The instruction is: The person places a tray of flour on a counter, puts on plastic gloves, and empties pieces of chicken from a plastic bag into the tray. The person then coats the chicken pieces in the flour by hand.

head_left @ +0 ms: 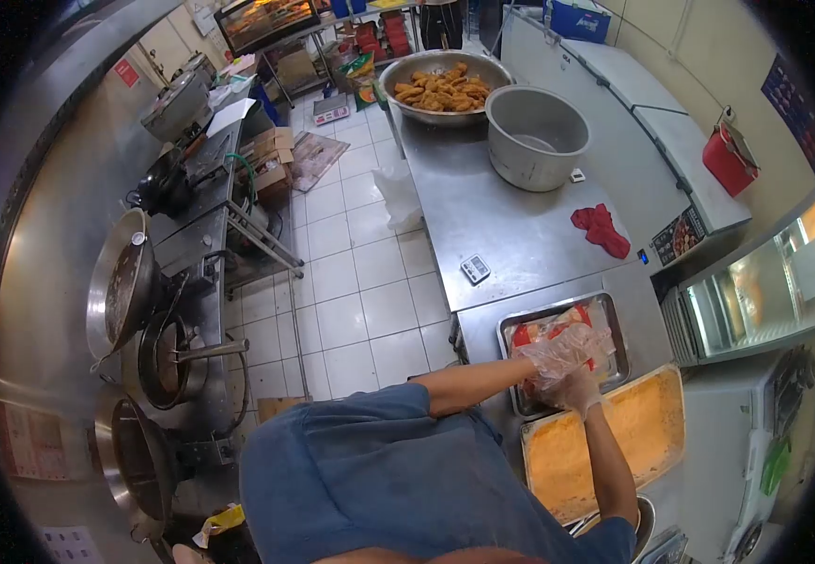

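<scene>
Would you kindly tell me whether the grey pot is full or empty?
The pot looks empty: its bare bottom and inner walls show.

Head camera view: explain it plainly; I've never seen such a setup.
This is no machine, just a person at work. The camera is worn on the head, looking forward and down. The left hand and right hand, in clear plastic gloves, meet over a rectangular silver metal tray of red-and-white packaging; what they grip is hidden. Beside it lies a shallow rectangular tray with an orange-yellow layer. Farther along the grey steel table are a small white device, a crumpled red cloth, a deep round grey metal pot and a wide round metal bowl of golden-brown pieces.
</scene>
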